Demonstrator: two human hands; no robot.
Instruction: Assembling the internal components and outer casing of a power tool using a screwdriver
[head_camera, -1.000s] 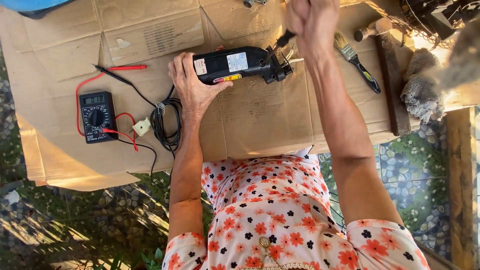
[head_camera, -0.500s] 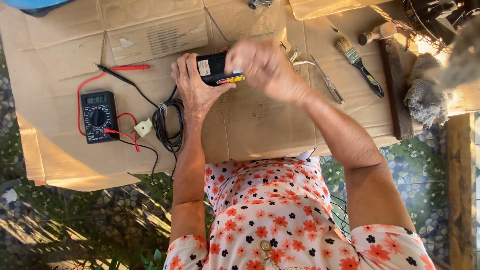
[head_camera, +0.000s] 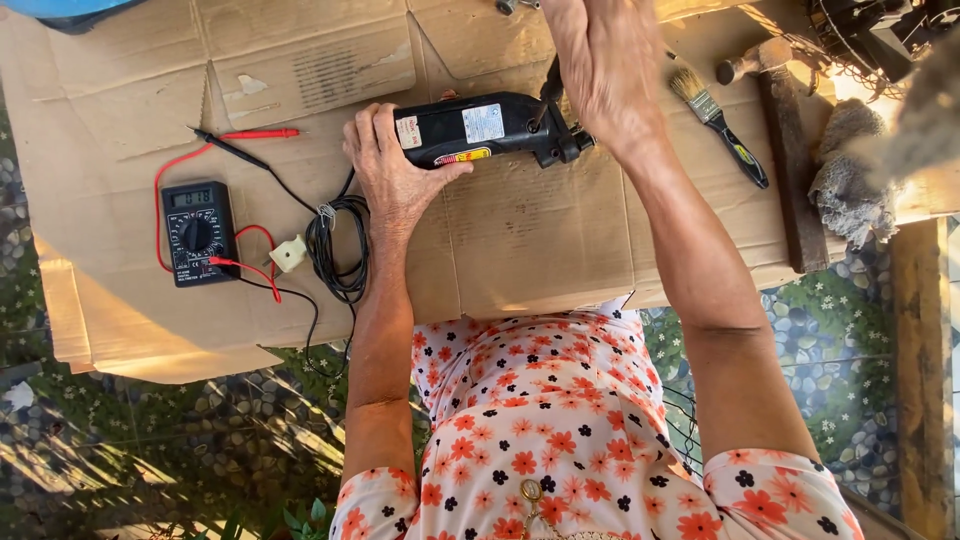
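A black hand-held electric appliance (head_camera: 480, 130) with a white label lies on its side on a sheet of cardboard (head_camera: 520, 250). My left hand (head_camera: 390, 170) grips its rear end and holds it down. My right hand (head_camera: 600, 70) is closed above the appliance's front end, around a slim dark tool (head_camera: 551, 85) whose tip meets that end. What the tool is cannot be made out. The appliance's black cord (head_camera: 340, 250) lies coiled just left of my left wrist, beside a small white plug (head_camera: 288, 254).
A black multimeter (head_camera: 197, 232) with red and black leads sits at the left, its red probe (head_camera: 260, 133) above it. On the right lie a paintbrush (head_camera: 715, 120), a hammer (head_camera: 780, 150) and a grey rag (head_camera: 850, 180). A wire cage (head_camera: 870, 40) shows at the top right.
My right hand passed down over the appliance's middle and has come back up to its front end. My left hand has kept its grip on the rear.
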